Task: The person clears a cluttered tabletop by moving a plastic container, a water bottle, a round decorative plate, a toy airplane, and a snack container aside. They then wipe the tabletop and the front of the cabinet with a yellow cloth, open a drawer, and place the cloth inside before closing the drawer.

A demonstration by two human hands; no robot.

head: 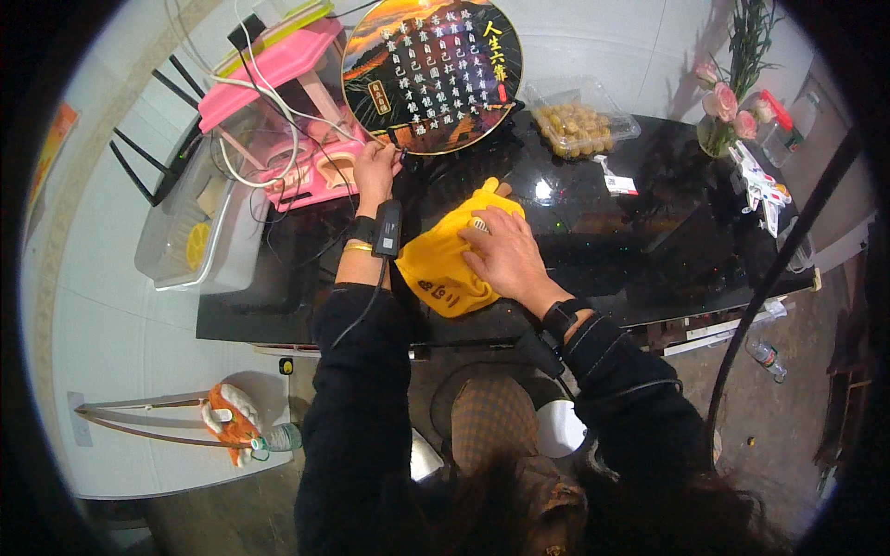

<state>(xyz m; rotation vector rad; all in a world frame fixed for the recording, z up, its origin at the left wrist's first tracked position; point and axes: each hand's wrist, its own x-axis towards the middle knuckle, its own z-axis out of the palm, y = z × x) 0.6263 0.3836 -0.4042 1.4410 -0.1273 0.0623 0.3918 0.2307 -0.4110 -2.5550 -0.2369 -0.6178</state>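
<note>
My left hand is at the lower left rim of a round decorative plaque that bears writing and leans upright on the black glossy tabletop. Its fingers are curled beside a small black part; what they grip is hidden. My right hand presses down on a yellow cloth, fingers bunching its folds against the table. Dark print shows on the cloth's near corner. Both wrists carry black straps with small cabled boxes.
On the left are a pink toy house draped with cables, a router and a plastic bin. Farther back sits a clear box of round yellow-brown items. A toy plane and pink flowers stand at right.
</note>
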